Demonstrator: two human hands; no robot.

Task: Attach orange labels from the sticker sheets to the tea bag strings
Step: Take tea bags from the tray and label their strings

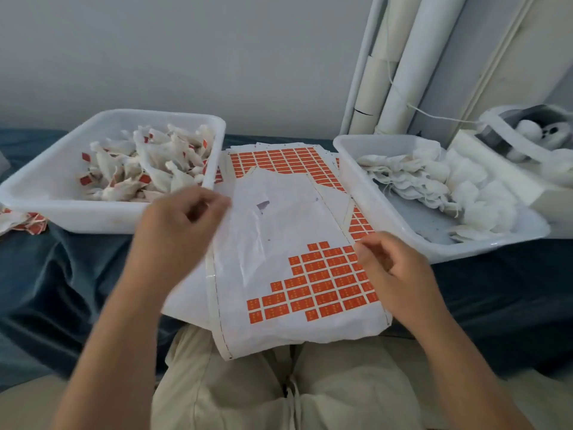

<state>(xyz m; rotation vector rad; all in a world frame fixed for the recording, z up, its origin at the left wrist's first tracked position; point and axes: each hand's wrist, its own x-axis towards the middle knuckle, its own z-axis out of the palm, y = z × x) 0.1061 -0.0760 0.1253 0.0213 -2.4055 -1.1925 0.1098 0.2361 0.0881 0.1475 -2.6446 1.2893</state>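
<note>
The top sticker sheet (pixel 279 231) lies at the middle of the bench's near edge, and its lower end overhangs onto my lap. The upper two thirds of the sheet is bare backing. The orange labels (pixel 322 283) that are left form a stepped block in its lower right part.

My right hand (pixel 393 268) is at the right edge of the sheet, touching the top right of the label block. The fingers are curled and the thumb is close to the index finger. I cannot tell whether a label is pinched between them.

My left hand (pixel 179 225) is at the upper left edge of the sheet, with the fingers curled and the fingertips against the backing. The hand is blurred, so I cannot tell whether it grips anything.

More sticker sheets (pixel 279 159) lie under the top one and reach toward the far edge, with full rows of labels showing.

The left tray (pixel 62 212) stands on the far left of the bench and holds labelled tea bags (pixel 148 169). The right tray (pixel 381 206) stands on the far right and holds plain tea bags (pixel 412 178) with white strings.

A few loose labelled bags (pixel 21 221) lie at the left edge. A blue cloth (pixel 77 274) covers the bench. White tubes (pixel 403 57) lean on the wall behind the right tray.
</note>
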